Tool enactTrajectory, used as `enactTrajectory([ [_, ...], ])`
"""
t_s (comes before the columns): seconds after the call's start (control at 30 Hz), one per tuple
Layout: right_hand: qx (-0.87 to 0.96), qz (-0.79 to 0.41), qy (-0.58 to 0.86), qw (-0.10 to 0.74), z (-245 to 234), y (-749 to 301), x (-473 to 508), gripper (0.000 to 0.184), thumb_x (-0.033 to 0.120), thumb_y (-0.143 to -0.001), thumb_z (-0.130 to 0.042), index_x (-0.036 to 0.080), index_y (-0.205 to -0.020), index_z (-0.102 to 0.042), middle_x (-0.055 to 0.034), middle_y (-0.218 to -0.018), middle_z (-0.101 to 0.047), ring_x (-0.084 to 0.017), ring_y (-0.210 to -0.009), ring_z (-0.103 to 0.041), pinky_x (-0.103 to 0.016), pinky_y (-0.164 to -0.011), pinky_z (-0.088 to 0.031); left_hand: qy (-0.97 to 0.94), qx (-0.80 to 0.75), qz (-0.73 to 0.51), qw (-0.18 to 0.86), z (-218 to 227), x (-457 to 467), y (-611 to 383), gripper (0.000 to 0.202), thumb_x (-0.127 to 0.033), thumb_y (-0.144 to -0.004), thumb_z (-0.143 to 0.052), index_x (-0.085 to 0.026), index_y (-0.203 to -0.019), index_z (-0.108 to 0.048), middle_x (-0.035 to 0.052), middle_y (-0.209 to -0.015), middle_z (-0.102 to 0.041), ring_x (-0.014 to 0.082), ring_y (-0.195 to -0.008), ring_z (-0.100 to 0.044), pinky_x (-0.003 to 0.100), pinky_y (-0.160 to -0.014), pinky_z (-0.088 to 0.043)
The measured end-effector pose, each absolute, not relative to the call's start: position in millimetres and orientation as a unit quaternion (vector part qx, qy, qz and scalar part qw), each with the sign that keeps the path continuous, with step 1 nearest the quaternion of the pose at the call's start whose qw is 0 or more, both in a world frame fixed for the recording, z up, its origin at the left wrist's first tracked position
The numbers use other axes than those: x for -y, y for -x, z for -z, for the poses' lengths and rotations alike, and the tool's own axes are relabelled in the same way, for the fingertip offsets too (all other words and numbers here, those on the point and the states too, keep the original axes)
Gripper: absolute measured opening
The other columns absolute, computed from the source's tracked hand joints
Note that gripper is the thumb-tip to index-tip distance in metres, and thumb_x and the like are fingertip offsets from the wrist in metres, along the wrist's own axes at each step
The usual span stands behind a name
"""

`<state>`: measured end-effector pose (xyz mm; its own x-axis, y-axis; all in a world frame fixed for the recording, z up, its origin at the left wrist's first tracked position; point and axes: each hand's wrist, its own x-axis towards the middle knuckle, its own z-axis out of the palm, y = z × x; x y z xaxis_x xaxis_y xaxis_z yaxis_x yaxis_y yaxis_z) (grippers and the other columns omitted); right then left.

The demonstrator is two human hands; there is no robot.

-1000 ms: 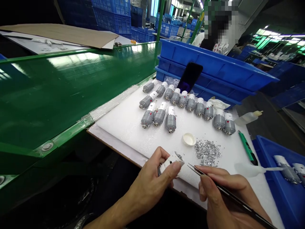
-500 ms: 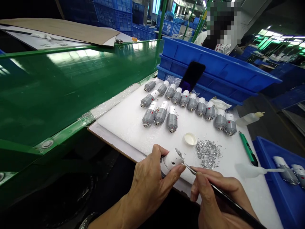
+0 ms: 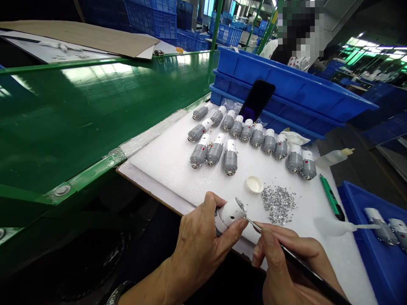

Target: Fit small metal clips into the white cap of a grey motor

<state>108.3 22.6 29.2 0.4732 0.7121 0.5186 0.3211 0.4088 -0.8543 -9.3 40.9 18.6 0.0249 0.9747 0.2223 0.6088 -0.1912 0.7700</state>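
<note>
Tweezers (image 3: 256, 226) brought in tight at the small motor (image 3: 222, 222)

The small motor is held just above the near edge of the foam sheet (image 3: 171, 182), with the left hand (image 3: 201, 245) closed firmly round it. The tweezers are pinched in the right hand (image 3: 286, 264) like a pen, their tips set against the white end cap (image 3: 232, 213) beside a thin metal tab (image 3: 241, 205). Whether anything is gripped between the tips cannot be told.

The tab looks exposed: too much pressure could bend it. A slip of the tips could scratch the cap or scatter the silver bits (image 3: 278, 204) lying nearby. If the left hand's grip is loosened, the motor could be dropped past the sheet's edge into the dark below.

Compared with a second ago, the tips have been closed from a small gap to contact, and the motor has been rolled, with its cap turned further up toward them.
</note>
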Motion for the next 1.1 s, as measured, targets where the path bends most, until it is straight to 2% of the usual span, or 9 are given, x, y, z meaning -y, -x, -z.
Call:
enactTrajectory([
  [0.3,0.437,-0.175,0.522,0.711,-28,-99,-22,0.015,0.013,-0.082,-0.071,0.014,-0.071,-0.060,-0.0012,-0.073,-0.070,-0.007,-0.036,-0.054,-0.022,-0.036,-0.038,-0.681,-0.581,-0.387,0.222,-17,-43,10,0.027,-0.045,-0.091,-0.055,-0.019,-0.093,-0.049,-0.0036,-0.066,-0.057,0.0143,-0.052,-0.057,0.025,-0.049,-0.044],
  [0.67,0.426,-0.232,0.484,0.728,-14,-100,-24,0.014,0.009,-0.082,-0.069,0.015,-0.075,-0.058,0.0010,-0.069,-0.065,-0.007,-0.042,-0.054,-0.021,-0.040,-0.042,-0.697,-0.563,-0.409,0.173,-14,-49,13,0.021,-0.037,-0.086,-0.063,-0.020,-0.085,-0.051,-0.0068,-0.060,-0.054,0.0088,-0.046,-0.049,0.019,-0.046,-0.038],
  [0.87,0.440,-0.302,0.485,0.693,-18,-114,-25,0.015,0.012,-0.084,-0.069,0.016,-0.075,-0.057,0.0008,-0.069,-0.065,-0.007,-0.043,-0.055,-0.020,-0.039,-0.044,-0.695,-0.558,-0.412,0.188,-11,-50,16,0.020,-0.034,-0.084,-0.065,-0.017,-0.078,-0.055,-0.0067,-0.058,-0.052,0.0072,-0.046,-0.046,0.018,-0.045,-0.035],
  [1.1,0.432,-0.306,0.479,0.700,-17,-110,-25,0.015,0.011,-0.084,-0.068,0.015,-0.075,-0.058,0.0005,-0.071,-0.065,-0.007,-0.043,-0.054,-0.021,-0.041,-0.043,-0.683,-0.559,-0.421,0.209,-12,-51,15,0.019,-0.031,-0.082,-0.064,-0.015,-0.073,-0.058,-0.0052,-0.056,-0.051,0.0073,-0.047,-0.043,0.018,-0.045,-0.035],
])
